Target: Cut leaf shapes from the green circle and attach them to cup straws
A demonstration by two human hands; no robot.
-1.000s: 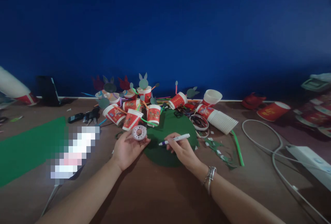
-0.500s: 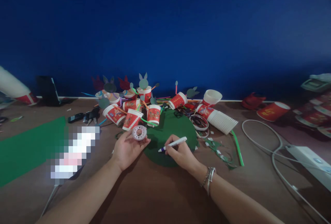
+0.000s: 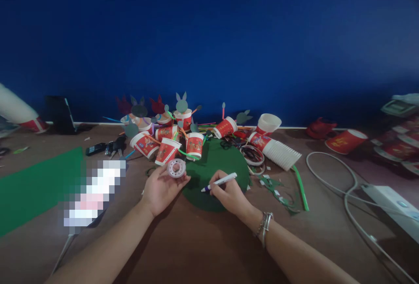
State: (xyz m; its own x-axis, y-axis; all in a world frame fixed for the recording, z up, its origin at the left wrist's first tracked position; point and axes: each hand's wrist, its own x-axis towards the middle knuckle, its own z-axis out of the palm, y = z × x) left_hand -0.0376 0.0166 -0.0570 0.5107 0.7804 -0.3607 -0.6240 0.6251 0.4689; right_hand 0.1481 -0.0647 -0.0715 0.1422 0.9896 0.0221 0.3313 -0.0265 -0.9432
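My left hand point(image 3: 160, 189) lies palm up on the brown floor and holds a small white tape roll point(image 3: 176, 168) at its fingertips. My right hand point(image 3: 229, 194) grips a white pen point(image 3: 220, 181) whose dark tip rests on a round dark green felt piece point(image 3: 214, 166). The felt piece lies flat between my two hands. Just behind it stands a cluster of red and white paper cups point(image 3: 166, 142) with straws and paper ears.
A stack of white cups point(image 3: 278, 150) lies on its side to the right, beside tape rings point(image 3: 252, 155) and green scraps point(image 3: 278, 192). A green sheet point(image 3: 36, 183) covers the left floor. A white cable point(image 3: 347, 188) and power strip point(image 3: 393, 203) lie far right. Blue wall behind.
My right hand lowered the pen, bringing its tip down and left onto the green felt. My left hand and the tape roll stayed where they were.
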